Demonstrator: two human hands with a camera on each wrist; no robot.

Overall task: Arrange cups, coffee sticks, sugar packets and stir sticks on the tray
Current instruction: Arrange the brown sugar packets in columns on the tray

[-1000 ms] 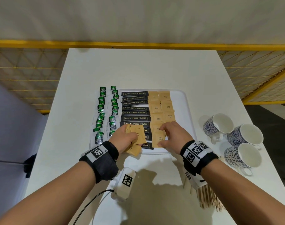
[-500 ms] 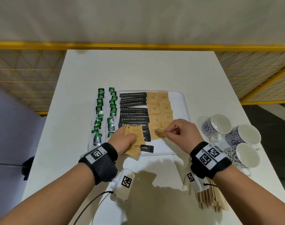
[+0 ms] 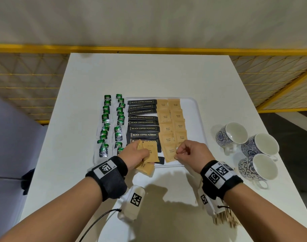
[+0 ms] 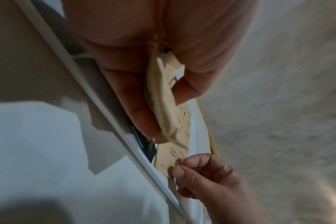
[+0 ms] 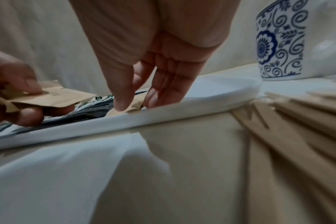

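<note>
A person's right hand (image 3: pixel 193 152) lowered a tan paper brown-sugar packet (image 3: pixel 170 151) onto the flat white plastic tray (image 3: pixel 193 110) on the white desk (image 3: pixel 149 75), fingers (image 5: pixel 123 104) pinched together on the packet's near corner at the tray's front edge. The left hand (image 3: pixel 135 154), at the tray's front-left corner, clamped a small stack of spare tan sugar packets (image 3: pixel 150 152) between thumb and fingers. Two columns of sugar packets (image 3: pixel 172 117) lay in the tray's middle, beside a column of black coffee-powder sticks (image 3: pixel 143 122) along its left side. Green tea sachets (image 3: pixel 112 123) sat on the desk left of the tray; three blue-and-white patterned ceramic cups (image 3: pixel 247 147) stood well right of it, and pale wooden stir sticks (image 5: pixel 297 118) lay in a heap off its front-right corner.

The risks looked modest but real: the packet, so close to the front rim, could ride up on it or overlap its neighbour and skew the column. The loosely fanned stack in the left hand could shed a packet onto the coffee sticks, and the right wrist, hovering over the stir sticks, might scatter them.
</note>
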